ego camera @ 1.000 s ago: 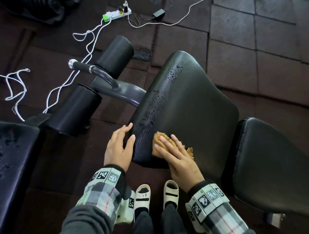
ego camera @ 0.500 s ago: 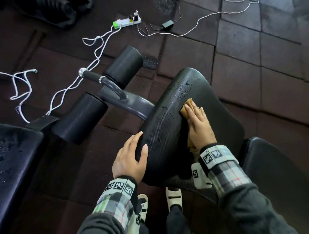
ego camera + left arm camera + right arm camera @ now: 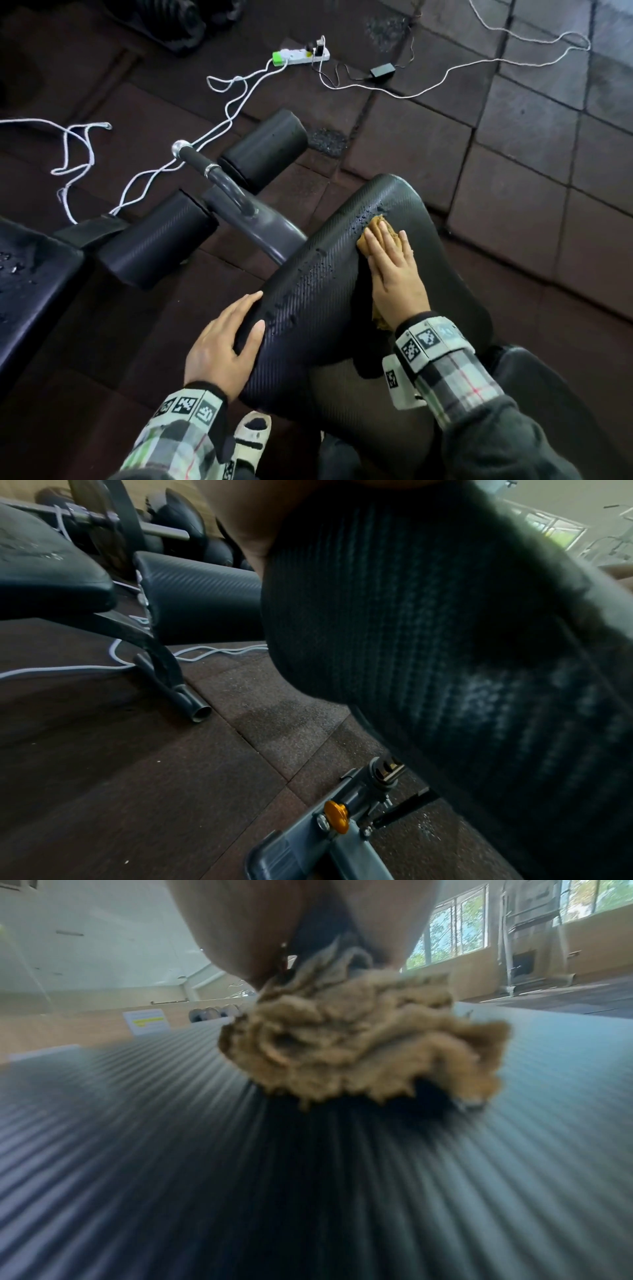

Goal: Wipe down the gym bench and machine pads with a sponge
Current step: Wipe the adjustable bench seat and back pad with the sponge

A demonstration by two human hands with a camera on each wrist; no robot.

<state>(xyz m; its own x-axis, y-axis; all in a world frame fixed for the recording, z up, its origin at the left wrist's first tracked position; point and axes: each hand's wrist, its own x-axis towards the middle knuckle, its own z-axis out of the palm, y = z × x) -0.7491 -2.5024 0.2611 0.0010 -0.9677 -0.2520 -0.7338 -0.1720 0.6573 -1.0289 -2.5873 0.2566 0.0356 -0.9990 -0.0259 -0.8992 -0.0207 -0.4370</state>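
Note:
The black ribbed bench pad (image 3: 325,291) slopes away from me, with water droplets (image 3: 308,274) along its left side. My right hand (image 3: 390,260) lies flat, fingers straight, and presses a tan sponge (image 3: 378,221) onto the pad near its far end. The right wrist view shows the crumpled sponge (image 3: 359,1042) under my palm on the pad (image 3: 205,1150). My left hand (image 3: 222,342) rests on the pad's near left edge, thumb on top and fingers along the side. The left wrist view has the pad (image 3: 428,615) close and my left hand (image 3: 246,512) against it.
Two black roller pads (image 3: 263,147) (image 3: 154,240) and a grey handle bar (image 3: 205,164) stand left of the pad. A second wet bench (image 3: 24,274) is at far left. A power strip (image 3: 301,54) and white cables (image 3: 233,102) lie on the floor. The seat pad (image 3: 534,383) is at lower right.
My right hand has slid the sponge from the pad's near end up to its far end. My left hand has stayed on the pad's left edge.

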